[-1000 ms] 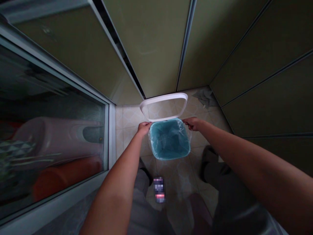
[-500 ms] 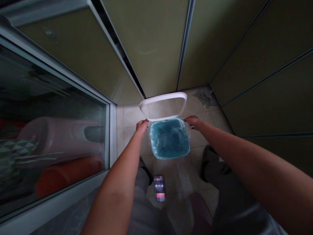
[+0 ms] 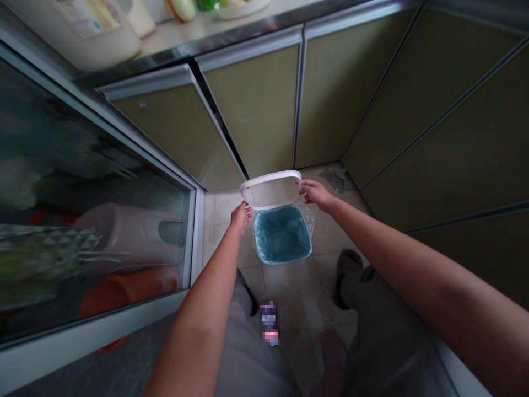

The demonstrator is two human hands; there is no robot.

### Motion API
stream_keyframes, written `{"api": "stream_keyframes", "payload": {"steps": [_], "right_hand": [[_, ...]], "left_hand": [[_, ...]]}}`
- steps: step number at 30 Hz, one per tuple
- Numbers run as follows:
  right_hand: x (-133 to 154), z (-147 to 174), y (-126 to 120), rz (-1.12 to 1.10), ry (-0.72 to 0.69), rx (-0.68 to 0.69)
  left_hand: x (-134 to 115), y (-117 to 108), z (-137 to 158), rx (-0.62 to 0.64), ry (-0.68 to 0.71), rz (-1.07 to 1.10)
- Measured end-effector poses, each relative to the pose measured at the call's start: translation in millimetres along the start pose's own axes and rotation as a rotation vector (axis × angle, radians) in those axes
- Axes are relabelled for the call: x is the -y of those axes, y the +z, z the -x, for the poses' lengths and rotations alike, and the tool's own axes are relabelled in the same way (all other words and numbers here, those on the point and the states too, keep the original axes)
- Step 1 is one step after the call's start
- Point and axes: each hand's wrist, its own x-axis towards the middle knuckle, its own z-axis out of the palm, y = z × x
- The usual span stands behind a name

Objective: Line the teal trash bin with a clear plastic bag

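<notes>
A blue-green trash can (image 3: 283, 236) stands on the floor between my feet, lined with a clear plastic bag (image 3: 308, 220) that hangs over its outside. Its white ring lid (image 3: 270, 177) is tilted up along the far edge. My left hand (image 3: 240, 218) has its fingers curled at the ring's lower left corner. On the other side, my right hand (image 3: 316, 195) pinches the ring's right side, fingertips partly hidden behind it.
Cabinet doors (image 3: 256, 105) rise behind the can, under a counter (image 3: 165, 38) holding bottles and food. A sliding glass door (image 3: 194, 237) borders the left. A grey cloth or bag (image 3: 335, 176) lies in the corner. A pixelated item (image 3: 270, 323) is on the floor.
My right hand has moved from the bag at the can's corner up to the ring's right side. My left hand stays near the ring's left corner. The view has tilted up, showing the counter.
</notes>
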Motion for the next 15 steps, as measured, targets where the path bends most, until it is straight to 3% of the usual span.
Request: {"api": "stream_keyframes", "payload": {"steps": [5, 8, 12, 15], "right_hand": [[-1.3, 24.6, -5.3, 0.011, 0.072, 0.038], [-13.6, 38.3, -13.8, 0.105, 0.099, 0.089], [-50.3, 58.4, -22.3, 0.508, 0.074, 0.227], [-84.0, 71.6, -24.3, 0.866, -0.048, 0.299]], "left_hand": [[0.2, -9.7, 25.9, 0.032, 0.027, -0.016], [15.8, -19.3, 37.7, 0.060, 0.105, -0.097], [59.0, -41.7, 51.7, 0.131, 0.323, -0.402], [91.2, -62.2, 60.3, 0.285, 0.388, -0.667]]}}
